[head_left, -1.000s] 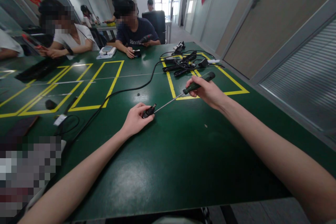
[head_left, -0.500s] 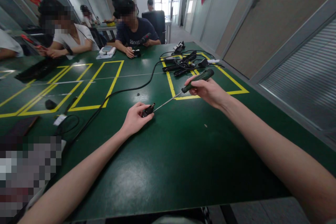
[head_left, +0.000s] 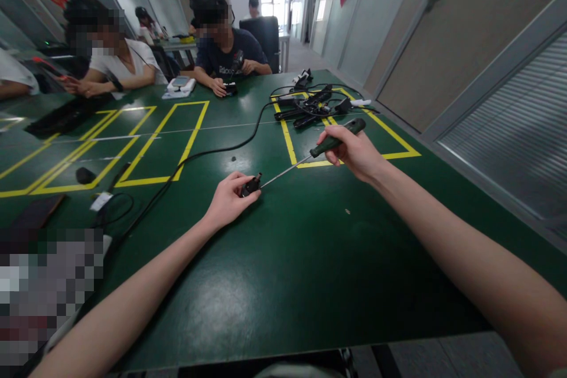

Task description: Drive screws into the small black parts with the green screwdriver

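Head view: slim, metal-shafted screwdriver [head_left: 317, 150]

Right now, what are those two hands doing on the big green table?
The left hand holds a small black part near the middle of the table. The right hand grips a green screwdriver, its metal shaft slanting down toward that part; whether the tip touches is hard to tell. Beyond the screwdriver, black pieces and cables lie across yellow tape.
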{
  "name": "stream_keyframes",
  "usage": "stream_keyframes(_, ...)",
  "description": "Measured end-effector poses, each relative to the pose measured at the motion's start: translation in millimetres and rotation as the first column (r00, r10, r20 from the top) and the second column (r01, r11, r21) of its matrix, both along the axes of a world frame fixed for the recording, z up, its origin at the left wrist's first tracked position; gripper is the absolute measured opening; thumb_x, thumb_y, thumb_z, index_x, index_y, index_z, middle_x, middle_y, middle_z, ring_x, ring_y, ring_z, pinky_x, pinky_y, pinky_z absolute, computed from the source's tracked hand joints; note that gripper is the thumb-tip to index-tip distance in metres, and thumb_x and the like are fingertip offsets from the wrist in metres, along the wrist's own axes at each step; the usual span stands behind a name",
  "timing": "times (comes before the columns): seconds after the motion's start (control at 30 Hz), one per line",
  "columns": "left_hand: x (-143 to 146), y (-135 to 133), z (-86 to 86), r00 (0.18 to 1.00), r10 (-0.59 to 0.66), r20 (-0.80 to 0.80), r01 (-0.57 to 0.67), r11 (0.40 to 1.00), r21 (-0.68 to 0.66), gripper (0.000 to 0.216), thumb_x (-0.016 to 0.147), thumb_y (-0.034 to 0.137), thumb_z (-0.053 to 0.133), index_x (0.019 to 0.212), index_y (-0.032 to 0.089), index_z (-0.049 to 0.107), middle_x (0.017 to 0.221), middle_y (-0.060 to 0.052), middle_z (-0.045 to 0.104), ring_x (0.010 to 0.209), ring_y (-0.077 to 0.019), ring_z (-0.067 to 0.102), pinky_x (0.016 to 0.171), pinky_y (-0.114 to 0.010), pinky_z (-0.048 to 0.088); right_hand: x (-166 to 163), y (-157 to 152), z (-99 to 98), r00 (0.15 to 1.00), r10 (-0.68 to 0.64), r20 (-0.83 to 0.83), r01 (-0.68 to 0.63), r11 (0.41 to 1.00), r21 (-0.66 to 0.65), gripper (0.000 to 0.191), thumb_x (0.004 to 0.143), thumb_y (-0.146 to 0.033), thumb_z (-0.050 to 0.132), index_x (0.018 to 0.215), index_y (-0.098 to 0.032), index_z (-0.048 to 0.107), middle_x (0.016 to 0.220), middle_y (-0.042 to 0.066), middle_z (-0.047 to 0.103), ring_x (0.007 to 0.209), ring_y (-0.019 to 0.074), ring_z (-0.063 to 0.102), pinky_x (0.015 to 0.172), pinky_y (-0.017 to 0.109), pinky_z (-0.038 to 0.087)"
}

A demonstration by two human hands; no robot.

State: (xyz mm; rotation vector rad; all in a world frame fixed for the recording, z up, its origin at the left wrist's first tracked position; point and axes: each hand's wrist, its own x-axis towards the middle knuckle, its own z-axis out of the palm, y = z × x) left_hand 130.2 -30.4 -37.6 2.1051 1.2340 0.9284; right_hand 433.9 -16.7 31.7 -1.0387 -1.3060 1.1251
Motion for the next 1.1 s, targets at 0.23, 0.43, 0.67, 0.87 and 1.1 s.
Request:
stream_keyframes(0.23,-0.4,0.6,0.3,1.0,-0.002,0.004,0.002,1.0,-0.012,0.03,0.086,0.043,0.076,0.102,0.019,0.083,0.089,-0.003,0.065,0.068,-0.0142,0.053,0.062,-0.027,0.042,0.3,-0.2,1.0,1.0,-0.019,0.004,0.019,1.0,-0.007,0.045,0.078,-0.062,0.078,0.069,-0.019,0.069,0.04,-0.002,0.05,0.036,0.0092,0.042,0.037,0.024,0.032)
stream_keyframes(0.43,-0.3,1.7,-0.6,1.0,0.002,0.007,-0.002,1.0,-0.005,0.03,0.085,0.044,0.077,0.1,0.019,0.083,0.089,-0.003,0.065,0.068,-0.0145,0.054,0.063,-0.027,0.042,-1.0,-0.6,1.9,0.999,-0.03,-0.026,0.029,0.999,-0.015,0.042,0.078,-0.06,0.075,0.07,-0.019,0.067,0.04,-0.003,0.049,0.036,0.0091,0.041,0.038,0.024,0.031)
stream_keyframes(0.67,-1.3,1.9,-1.9,0.999,0.021,0.03,-0.021,1.0,-0.01,0.032,0.084,0.046,0.08,0.102,0.02,0.083,0.089,-0.002,0.065,0.066,-0.0134,0.053,0.063,-0.027,0.044,-0.4,-0.4,1.9,0.998,0.003,-0.056,-0.004,1.0,-0.023,0.028,0.07,-0.044,0.08,0.074,-0.02,0.066,0.053,-0.003,0.054,0.045,0.0098,0.048,0.043,0.025,0.039)
stream_keyframes(0.87,-2.4,2.2,-4.7,0.998,0.028,0.047,-0.027,0.999,-0.019,0.037,0.082,0.052,0.082,0.103,0.021,0.083,0.09,-0.002,0.066,0.065,-0.0134,0.051,0.061,-0.027,0.043,3.0,0.2,3.5,0.997,0.042,-0.07,-0.045,0.998,-0.049,0.033,0.069,-0.049,0.083,0.073,-0.019,0.069,0.067,0.001,0.063,0.055,0.0102,0.053,0.052,0.026,0.046)
stream_keyframes(1.1,-3.3,2.8,-5.4,0.998,0.026,0.051,-0.025,1.0,-0.009,0.036,0.082,0.05,0.084,0.104,0.021,0.083,0.092,-0.002,0.066,0.066,-0.0133,0.051,0.062,-0.028,0.044,7.6,0.9,1.4,0.995,0.102,-0.009,-0.103,0.989,-0.103,0.039,0.079,-0.055,0.081,0.075,-0.019,0.068,0.051,-0.001,0.056,0.045,0.0105,0.047,0.044,0.025,0.038)
